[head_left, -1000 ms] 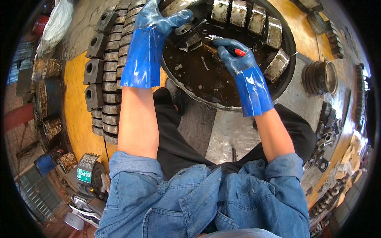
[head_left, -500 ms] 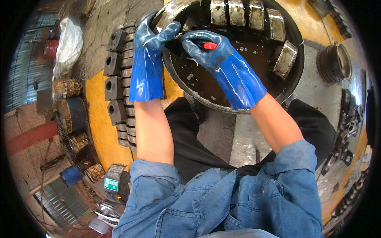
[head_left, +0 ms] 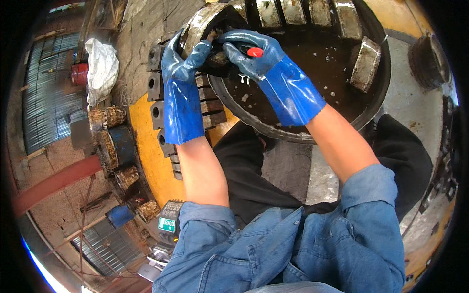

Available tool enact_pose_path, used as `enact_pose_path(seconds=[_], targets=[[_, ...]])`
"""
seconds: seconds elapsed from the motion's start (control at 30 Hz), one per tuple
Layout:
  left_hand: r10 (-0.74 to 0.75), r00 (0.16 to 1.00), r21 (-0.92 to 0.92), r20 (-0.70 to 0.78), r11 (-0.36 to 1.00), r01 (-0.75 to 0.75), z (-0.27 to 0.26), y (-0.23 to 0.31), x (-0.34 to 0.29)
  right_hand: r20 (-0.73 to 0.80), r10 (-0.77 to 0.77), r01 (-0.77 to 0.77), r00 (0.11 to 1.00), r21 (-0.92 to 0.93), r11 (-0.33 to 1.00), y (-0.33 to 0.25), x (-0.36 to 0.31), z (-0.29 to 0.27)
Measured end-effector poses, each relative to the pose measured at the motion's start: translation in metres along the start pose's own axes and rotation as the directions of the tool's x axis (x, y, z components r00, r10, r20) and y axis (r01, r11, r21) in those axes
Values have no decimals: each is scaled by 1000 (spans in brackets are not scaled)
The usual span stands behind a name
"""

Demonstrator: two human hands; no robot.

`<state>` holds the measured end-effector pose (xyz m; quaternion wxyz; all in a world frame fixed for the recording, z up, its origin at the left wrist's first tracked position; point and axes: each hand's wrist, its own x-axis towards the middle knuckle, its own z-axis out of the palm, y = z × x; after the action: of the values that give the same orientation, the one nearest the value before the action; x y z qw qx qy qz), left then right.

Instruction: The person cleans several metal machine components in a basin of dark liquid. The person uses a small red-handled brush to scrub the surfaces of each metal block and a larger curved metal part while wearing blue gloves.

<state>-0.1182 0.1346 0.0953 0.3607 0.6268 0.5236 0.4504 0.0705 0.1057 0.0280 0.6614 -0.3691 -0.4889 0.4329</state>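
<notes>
Both my hands wear wet blue rubber gloves. My left hand (head_left: 183, 63) is closed on a thick, curved metal piece (head_left: 201, 27), shiny with liquid, and holds it up over the left side of a round dark basin (head_left: 288, 136). In my right hand (head_left: 261, 56) is a brush, its red handle end (head_left: 255, 52) poking out of the fist. Brownish bristles (head_left: 213, 35) show against the inner face of the piece. Dark liquid fills the basin. Several similar metal blocks (head_left: 294, 10) line its far side, and another block (head_left: 365, 64) leans at the right wall.
Left of the basin stand dark blocks with round holes (head_left: 156, 88), beside a row of stacked metal pieces (head_left: 211, 105). A white sack (head_left: 101, 71) lies farther left. At the right sits a large metal ring (head_left: 430, 63). My knees flank the basin's near side.
My left hand has brought the metal piece up, so more of its outer face shows. The brush stays in my right hand, at the piece's inside. The whole view has shifted somewhat.
</notes>
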Motion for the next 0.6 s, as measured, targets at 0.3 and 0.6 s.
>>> enact_pose_path(seconds=[0.3, 0.6], targets=[[-23, 1000, -34, 1, 999, 23, -5, -1, 11, -272, 509, -233, 816, 652, 722, 9, -1, 11], [-55, 998, 47, -30, 997, 56, -2, 7, 5, 236, 684, -229, 691, 968, -103, 13, 5, 25]])
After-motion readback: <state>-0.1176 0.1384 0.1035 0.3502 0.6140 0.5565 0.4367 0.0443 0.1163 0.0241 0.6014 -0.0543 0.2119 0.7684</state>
